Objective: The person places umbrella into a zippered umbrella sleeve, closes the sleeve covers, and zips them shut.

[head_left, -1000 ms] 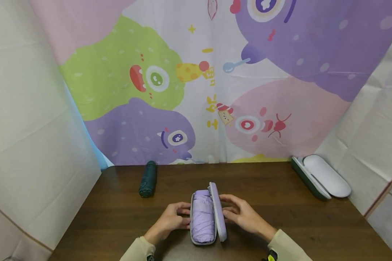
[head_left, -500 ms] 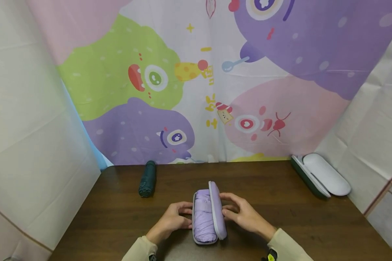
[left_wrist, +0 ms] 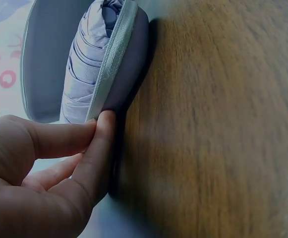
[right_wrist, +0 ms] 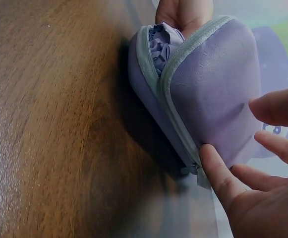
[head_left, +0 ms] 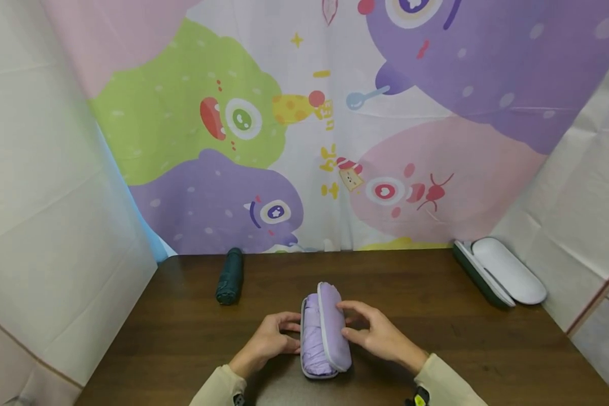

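Note:
A lilac zip case [head_left: 336, 335] stands on the table in front of me, its lid leaning partly over its lower half. A folded lilac umbrella [head_left: 314, 341] lies in the lower half and still shows at the left. My left hand [head_left: 270, 340] rests its fingertips and thumb against the case's left side; the left wrist view has them at the grey zip rim [left_wrist: 110, 62]. On the lid's outer face press the fairly straight, spread fingers and thumb of my right hand [head_left: 377, 332]. The zip pull [right_wrist: 188, 170] hangs near one right fingertip.
A dark green folded umbrella [head_left: 230, 277] lies at the back left of the table [head_left: 182, 338]. Near the right edge, a dark green case with white lining [head_left: 510, 273] lies open. A patterned curtain [head_left: 330, 124] hangs behind the table, with white cloth at both sides.
The lilac lid has tilted left from nearly upright, covering more of the umbrella. The case has slid slightly right, and both hands stay in contact with it.

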### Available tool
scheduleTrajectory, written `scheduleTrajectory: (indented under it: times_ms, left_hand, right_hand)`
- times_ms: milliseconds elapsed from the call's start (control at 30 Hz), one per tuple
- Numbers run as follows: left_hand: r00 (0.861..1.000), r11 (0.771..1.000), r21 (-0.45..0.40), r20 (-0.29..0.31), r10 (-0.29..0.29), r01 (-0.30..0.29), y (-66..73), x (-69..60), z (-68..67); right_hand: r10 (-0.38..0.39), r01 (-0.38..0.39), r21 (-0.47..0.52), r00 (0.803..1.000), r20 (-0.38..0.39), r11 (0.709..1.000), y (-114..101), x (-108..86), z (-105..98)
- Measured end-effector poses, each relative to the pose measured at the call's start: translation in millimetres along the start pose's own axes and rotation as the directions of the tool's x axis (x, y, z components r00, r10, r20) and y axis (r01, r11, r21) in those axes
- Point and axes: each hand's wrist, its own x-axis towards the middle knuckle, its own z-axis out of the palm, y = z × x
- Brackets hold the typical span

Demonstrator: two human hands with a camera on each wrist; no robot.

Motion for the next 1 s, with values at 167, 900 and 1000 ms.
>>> scheduleTrajectory:
  times_ms: [167, 900, 1000]
  left_hand:
    - [1.0, 1.0, -0.009, -0.003, -0.001, 0.001, 0.1, 1.3, 0.6]
    - [1.0, 0.999, -0.049, 0.011, 0.013, -0.012, -4.0, 2.2, 0.1]
    - [1.0, 0.999, -0.049, 0.015, 0.016, -0.015, -4.4, 2.3, 0.0]
  right_hand:
    - [-0.011, 0.011, 0.02, 1.0, 0.001, 1.0, -2.8, -0.1, 1.5]
    - [-0.058, 0.065, -0.127, 0.996, 0.061, 0.99, -2.9, 7.7, 9.0]
    - [-0.062, 0.07, -0.149, 0.996, 0.059, 0.986, -3.2, 9.4, 10.3]
